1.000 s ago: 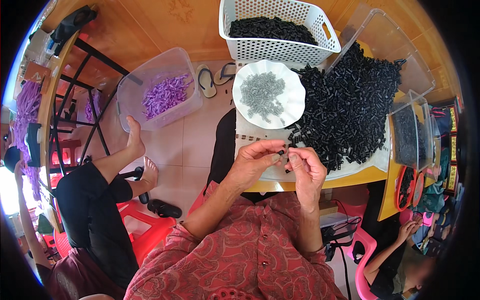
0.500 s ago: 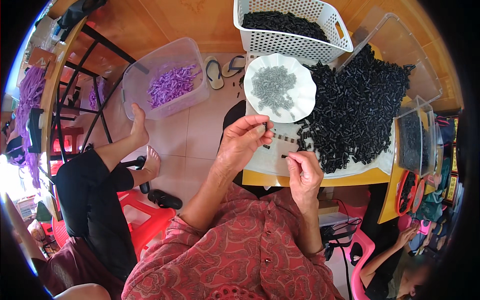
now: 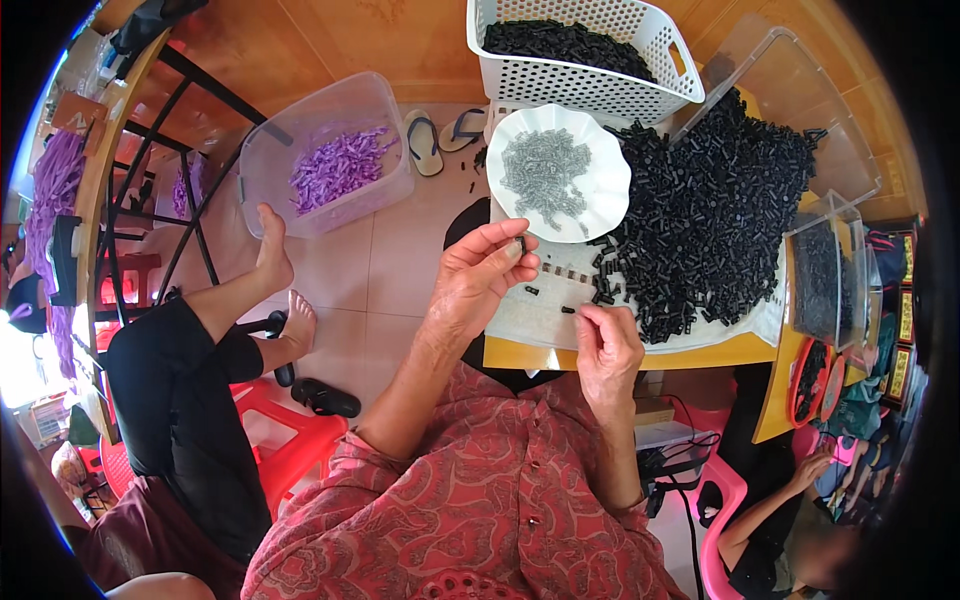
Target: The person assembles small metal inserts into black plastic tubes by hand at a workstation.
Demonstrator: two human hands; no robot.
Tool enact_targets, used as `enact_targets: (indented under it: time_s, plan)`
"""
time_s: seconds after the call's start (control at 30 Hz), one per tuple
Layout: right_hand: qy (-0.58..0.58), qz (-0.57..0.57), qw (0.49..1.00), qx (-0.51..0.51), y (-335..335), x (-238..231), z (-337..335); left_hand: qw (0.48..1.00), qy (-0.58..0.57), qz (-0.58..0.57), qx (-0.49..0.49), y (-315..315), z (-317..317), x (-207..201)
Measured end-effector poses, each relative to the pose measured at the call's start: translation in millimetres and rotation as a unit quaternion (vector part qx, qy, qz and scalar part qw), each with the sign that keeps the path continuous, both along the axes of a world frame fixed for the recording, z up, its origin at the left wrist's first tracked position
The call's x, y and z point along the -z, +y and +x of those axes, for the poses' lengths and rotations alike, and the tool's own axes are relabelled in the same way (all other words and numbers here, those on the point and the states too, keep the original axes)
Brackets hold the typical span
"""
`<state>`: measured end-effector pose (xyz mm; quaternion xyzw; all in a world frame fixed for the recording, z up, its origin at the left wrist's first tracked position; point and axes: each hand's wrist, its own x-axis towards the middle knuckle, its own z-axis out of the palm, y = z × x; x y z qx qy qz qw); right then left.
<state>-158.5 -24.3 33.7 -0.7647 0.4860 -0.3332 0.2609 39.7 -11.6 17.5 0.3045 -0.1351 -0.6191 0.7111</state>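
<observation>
My left hand (image 3: 480, 280) is closed in a pinch at the near left of the white plate, with a small black piece (image 3: 521, 243) between thumb and fingers. Lower right, my right hand (image 3: 608, 355) is also pinched, and a short black tube-like piece (image 3: 568, 310) sticks out at its fingertips. Just beyond the hands is the scalloped white plate (image 3: 610, 205), bearing a heap of small clear pieces (image 3: 545, 170). A large pile of black tube-like pieces (image 3: 700, 230) spreads over the white cloth. One loose black piece (image 3: 531, 290) lies between my hands.
A white perforated basket (image 3: 590, 95) of black pieces stands at the back. Clear bins (image 3: 835, 110) border the pile on the right. On the floor at left is a clear tub (image 3: 265, 205) of purple pieces. Another person's bare legs (image 3: 225, 290) extend beside me; a second person (image 3: 770, 520) is lower right.
My left hand has shifted slightly left and away from me, still pinching the small black piece. The right hand stays almost in place.
</observation>
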Motion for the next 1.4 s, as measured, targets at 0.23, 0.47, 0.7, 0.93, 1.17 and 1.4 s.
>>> enact_targets:
  time_s: [0.23,0.47,0.7,0.93,1.17,1.4]
  plan:
    - [0.122,-0.044,0.991,-0.03,-5,1,12,1.0,-0.006,0.005,0.002,0,2,3]
    - [0.01,-0.024,0.999,-0.019,-6,3,9,1.0,0.014,-0.001,0.008,0,-4,2]
    - [-0.342,0.307,0.887,0.047,-6,-25,6,0.998,0.047,-0.008,0.045,1,-20,3]
    - [-0.367,0.316,0.874,0.03,-8,-23,2,0.996,0.056,0.0,0.069,3,-30,0]
    - [-0.353,0.309,0.882,0.039,-6,-27,7,0.995,0.069,-0.015,0.076,5,-38,5]
    - [-0.358,0.286,0.889,0.004,-6,-26,10,0.993,0.086,-0.02,0.081,4,-38,5]
